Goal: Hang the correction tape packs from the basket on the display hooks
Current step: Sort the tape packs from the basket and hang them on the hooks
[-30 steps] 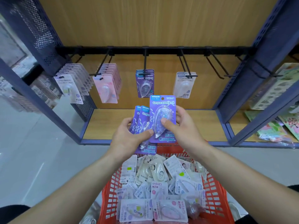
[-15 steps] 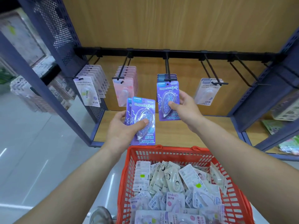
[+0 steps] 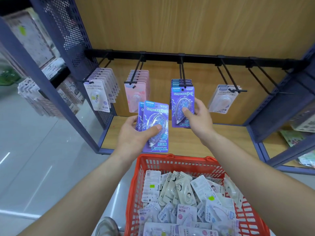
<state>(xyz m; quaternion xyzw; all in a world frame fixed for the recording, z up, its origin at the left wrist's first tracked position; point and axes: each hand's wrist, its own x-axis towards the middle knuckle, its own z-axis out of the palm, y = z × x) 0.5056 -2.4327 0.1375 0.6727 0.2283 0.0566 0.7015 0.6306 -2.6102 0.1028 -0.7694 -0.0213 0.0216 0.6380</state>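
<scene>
My right hand point(image 3: 198, 119) pinches a purple correction tape pack point(image 3: 182, 99), its top hole right at the tip of the middle display hook point(image 3: 183, 74), in front of other purple packs hung there. My left hand point(image 3: 134, 135) grips a small stack of purple packs point(image 3: 156, 120), thumb across the front one, below and left of that hook. The red basket point(image 3: 172, 163) underneath holds several mixed tape packs.
White packs point(image 3: 99, 97) fill the far-left hook, pink packs point(image 3: 136, 92) the one beside it, and a few pale packs point(image 3: 223, 99) hang right of centre. A bare hook point(image 3: 265, 80) sticks out at the far right. Wooden shelf point(image 3: 226, 138) below, blue frame posts at both sides.
My right hand carried one purple pack up from the stack to the middle hook's tip. My left hand with the rest rose a little; the view moved closer.
</scene>
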